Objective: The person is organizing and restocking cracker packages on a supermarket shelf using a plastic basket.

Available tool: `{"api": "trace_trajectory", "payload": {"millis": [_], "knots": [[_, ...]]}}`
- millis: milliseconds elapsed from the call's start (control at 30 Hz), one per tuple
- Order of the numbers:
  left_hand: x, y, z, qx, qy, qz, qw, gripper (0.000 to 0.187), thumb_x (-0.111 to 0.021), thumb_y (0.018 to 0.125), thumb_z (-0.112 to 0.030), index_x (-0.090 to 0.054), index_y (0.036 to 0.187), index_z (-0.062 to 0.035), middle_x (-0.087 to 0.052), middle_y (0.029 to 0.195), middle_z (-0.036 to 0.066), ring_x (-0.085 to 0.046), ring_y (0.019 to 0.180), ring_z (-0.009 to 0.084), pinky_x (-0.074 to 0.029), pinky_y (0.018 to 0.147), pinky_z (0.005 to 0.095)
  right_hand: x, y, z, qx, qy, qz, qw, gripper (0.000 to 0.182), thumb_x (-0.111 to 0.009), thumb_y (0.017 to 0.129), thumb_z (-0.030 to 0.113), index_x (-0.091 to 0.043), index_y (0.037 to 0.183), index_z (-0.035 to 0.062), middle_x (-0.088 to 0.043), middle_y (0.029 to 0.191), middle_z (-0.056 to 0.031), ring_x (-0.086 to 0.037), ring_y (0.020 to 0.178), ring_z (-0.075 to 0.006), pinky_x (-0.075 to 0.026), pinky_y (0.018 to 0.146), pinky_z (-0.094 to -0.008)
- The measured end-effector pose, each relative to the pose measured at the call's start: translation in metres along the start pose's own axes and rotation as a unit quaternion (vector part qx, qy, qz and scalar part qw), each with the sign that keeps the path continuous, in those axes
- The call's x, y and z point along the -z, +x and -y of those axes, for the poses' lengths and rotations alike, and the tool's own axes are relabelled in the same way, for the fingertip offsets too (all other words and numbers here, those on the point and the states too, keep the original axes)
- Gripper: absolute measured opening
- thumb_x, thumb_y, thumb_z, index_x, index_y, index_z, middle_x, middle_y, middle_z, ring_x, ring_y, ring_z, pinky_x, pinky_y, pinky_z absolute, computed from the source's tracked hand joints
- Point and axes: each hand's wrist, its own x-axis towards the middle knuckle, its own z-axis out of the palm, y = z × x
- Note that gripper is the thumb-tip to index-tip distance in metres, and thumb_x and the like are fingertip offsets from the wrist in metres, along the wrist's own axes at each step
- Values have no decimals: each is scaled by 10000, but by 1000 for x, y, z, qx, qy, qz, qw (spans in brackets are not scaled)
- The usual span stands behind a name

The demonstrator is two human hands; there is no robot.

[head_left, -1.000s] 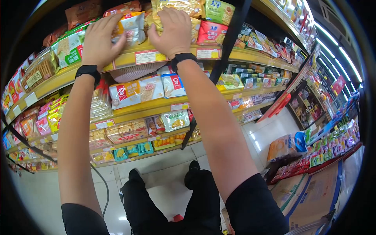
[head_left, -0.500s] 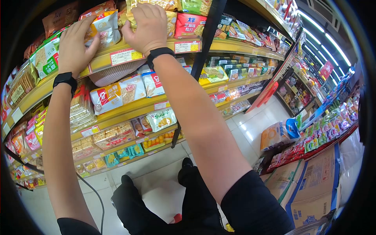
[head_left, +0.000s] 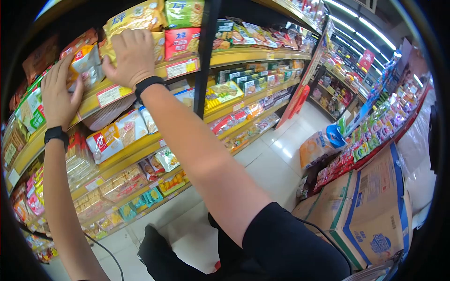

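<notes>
My left hand (head_left: pixel 61 96) lies at the shelf edge with its thumb and fingers apart. Its fingertips touch an orange-and-white snack packet (head_left: pixel 86 61), beside a green-and-white packet (head_left: pixel 32 111). Further right, my right hand (head_left: pixel 132 58) rests against the yellow snack packets (head_left: pixel 137 18), thumb spread from the slightly bent fingers. The hand hides part of the lower yellow packet. Next to them stand a pink packet (head_left: pixel 182 42) and a green packet (head_left: pixel 183 13). No packet is visibly lifted by either hand.
Lower shelves hold boxed biscuits (head_left: pixel 104 144) and several other snacks. A black shelf post (head_left: pixel 206 61) rises right of the pink packet. Across the aisle are cardboard boxes (head_left: pixel 375 206), a large orange-and-white bag (head_left: pixel 318 145) and a candy display (head_left: pixel 370 145).
The view has swung right, so shelf and hands appear further left. My right hand sits a little lower on the yellow packets; my left hand stays by the orange-and-white packet.
</notes>
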Motion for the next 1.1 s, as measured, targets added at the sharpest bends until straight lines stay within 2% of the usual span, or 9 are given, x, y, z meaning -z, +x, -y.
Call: {"api": "trace_trajectory", "payload": {"millis": [200, 333, 467, 600, 667, 733, 800, 967, 1100], "knots": [[-6, -4, 7, 7, 0, 31, 999, 533, -664, 971, -254, -553, 1474, -119, -623, 1416, 135, -576, 1292, 336, -409, 1113, 452, 3, 1, 2, -19, 25, 1, 1000, 324, -713, 729, 329, -624, 916, 80, -564, 970, -130, -539, 1018, -327, -367, 1033, -490], [-6, -3, 9, -4, 5, 31, 1000, 536, -657, 974, -225, -541, 1486, -113, -608, 1441, 137, -562, 1313, 340, -403, 1136, 449, -1, -1, 1, -19, 41, -17, 999, 374, -717, 740, 338, -653, 973, 53, -593, 1114, -177, -535, 1101, -346, -336, 1104, -515], [-3, -5, 9, -19, 49, 7, 999, 545, -672, 954, -253, -557, 1478, -162, -616, 1440, 78, -568, 1328, 271, -340, 1175, 466, -4, -3, 0, -12, 42, -25, 999, 437, -731, 719, 326, -654, 1039, 39, -591, 1212, -185, -542, 1134, -345, -340, 1092, -535], [-5, -8, 14, -8, 88, -2, 996, 574, -657, 965, -319, -527, 1509, -190, -590, 1485, 37, -536, 1382, 230, -249, 1224, 501, -10, -3, -3, -9, 22, -34, 999, 531, -727, 743, 362, -666, 1157, 36, -577, 1336, -215, -502, 1270, -377, -269, 1167, -609], [-5, -6, 13, -5, 97, -7, 995, 575, -653, 969, -328, -524, 1512, -189, -588, 1490, 35, -532, 1387, 236, -251, 1224, 509, -8, -2, -2, -14, 23, -19, 999, 560, -723, 753, 376, -664, 1195, 37, -568, 1378, -225, -481, 1318, -394, -238, 1189, -633], [-7, -7, 15, -1, 106, -12, 994, 576, -648, 974, -338, -521, 1515, -188, -585, 1494, 34, -528, 1391, 241, -253, 1224, 518, -6, -2, 0, -27, 5, 29, 999, 624, -685, 784, 408, -662, 1274, 22, -530, 1462, -244, -404, 1422, -425, -128, 1252, -633], [-10, -8, 20, 1, 122, 11, 992, 575, -607, 1004, -368, -493, 1538, -189, -548, 1540, 42, -496, 1427, 264, -250, 1216, 558, -5, -1, 1, -30, 4, 40, 999, 634, -683, 789, 419, -658, 1284, 23, -528, 1469, -242, -388, 1438, -429, -115, 1254, -638], [-8, -8, 15, 50, 95, 73, 992, 569, -611, 1001, -385, -519, 1513, -154, -582, 1493, 92, -520, 1391, 290, -276, 1213, 552, -5, -1, 0, -29, 6, 49, 998, 629, -692, 795, 433, -655, 1274, 27, -540, 1450, -231, -389, 1438, -417, -102, 1256, -640], [-3, -4, 10, 44, 69, 56, 995, 515, -643, 975, -362, -590, 1421, -108, -630, 1386, 139, -566, 1289, 331, -349, 1161, 503, 0, 1, 1, -31, 28, 43, 998, 479, -707, 780, 408, -681, 1107, 58, -609, 1203, -163, -496, 1261, -346, -243, 1186, -582]]}}
